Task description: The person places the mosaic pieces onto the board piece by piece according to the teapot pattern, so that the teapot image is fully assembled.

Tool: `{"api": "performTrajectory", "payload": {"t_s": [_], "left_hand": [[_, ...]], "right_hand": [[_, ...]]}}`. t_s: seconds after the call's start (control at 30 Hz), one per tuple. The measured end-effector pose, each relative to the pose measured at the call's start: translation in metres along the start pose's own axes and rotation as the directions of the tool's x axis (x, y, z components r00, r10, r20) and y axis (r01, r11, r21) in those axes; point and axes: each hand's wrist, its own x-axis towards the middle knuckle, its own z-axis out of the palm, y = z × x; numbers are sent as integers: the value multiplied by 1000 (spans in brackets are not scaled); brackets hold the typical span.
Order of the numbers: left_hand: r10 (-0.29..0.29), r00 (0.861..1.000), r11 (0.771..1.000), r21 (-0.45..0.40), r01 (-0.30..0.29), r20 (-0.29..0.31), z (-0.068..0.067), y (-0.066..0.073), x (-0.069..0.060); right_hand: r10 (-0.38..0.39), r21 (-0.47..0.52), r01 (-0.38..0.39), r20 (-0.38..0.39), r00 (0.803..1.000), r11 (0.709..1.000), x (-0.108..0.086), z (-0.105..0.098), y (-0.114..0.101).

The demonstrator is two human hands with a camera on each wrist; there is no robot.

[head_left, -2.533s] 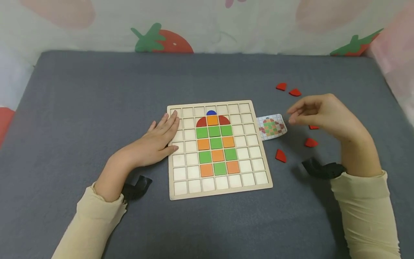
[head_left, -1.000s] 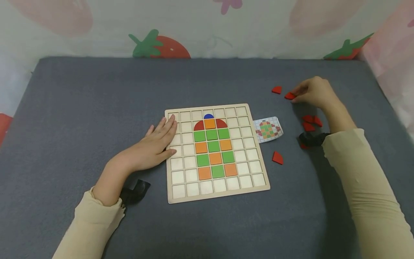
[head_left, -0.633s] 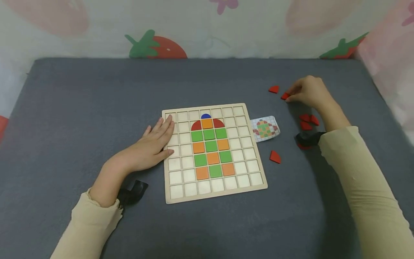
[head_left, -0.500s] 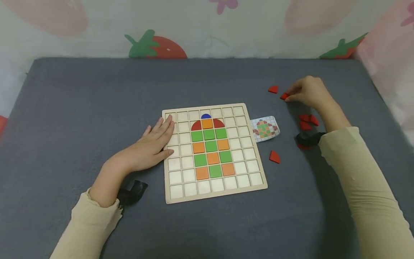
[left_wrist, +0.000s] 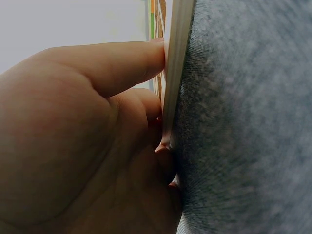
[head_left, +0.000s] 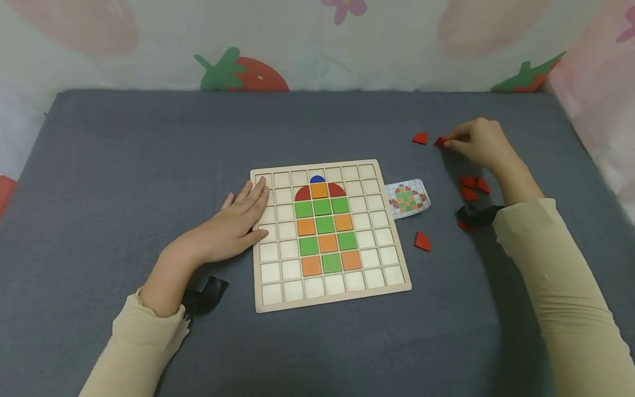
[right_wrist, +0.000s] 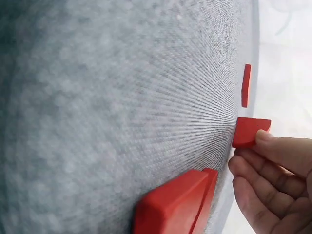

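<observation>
My left hand rests with straight fingers on the left edge of a wooden grid board. In the left wrist view, the thumb and a finger touch the rim of that board. Green and orange squares, red quarter-round pieces and a blue half-round piece fill cells in the board's middle columns. At the table's back right, my right hand pinches a red quarter-round tile between thumb and fingers. That tile stands tilted up at the cloth.
A printed pattern card sticks out from the board's right edge. One loose red tile lies left of my right hand, another beside the board. Several more red tiles lie near my right wrist on the grey cloth.
My right hand has moved from above the card to the back right, taken hold of a red tile there and tipped it up. My left hand has stayed on the board.
</observation>
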Motion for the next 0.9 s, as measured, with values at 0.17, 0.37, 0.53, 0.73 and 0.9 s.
{"api": "performTrajectory", "payload": {"t_s": [0.17, 0.37, 0.53, 0.73, 0.9], "left_hand": [[1, 1000, 1000, 0, -1, -3, 1, -1, 0], [9, 1000, 1000, -6, -9, -13, 1, -1, 0], [8, 1000, 1000, -1, -8, -14, 1, -2, 0], [4, 1000, 1000, -1, -4, -11, 1, 0, 0], [0, 1000, 1000, -1, 0, -7, 1, 0, 0]], "right_hand": [[38, 68, -37, -6, 999, 997, -1, 0, 3], [64, 188, -64, 6, 998, 980, -5, -6, 2], [32, 279, -38, 24, 999, 959, -7, -9, -5], [1, 338, -26, 72, 997, 941, -9, -12, -17], [-48, 384, 4, 105, 993, 924, -13, -13, -31]]}}
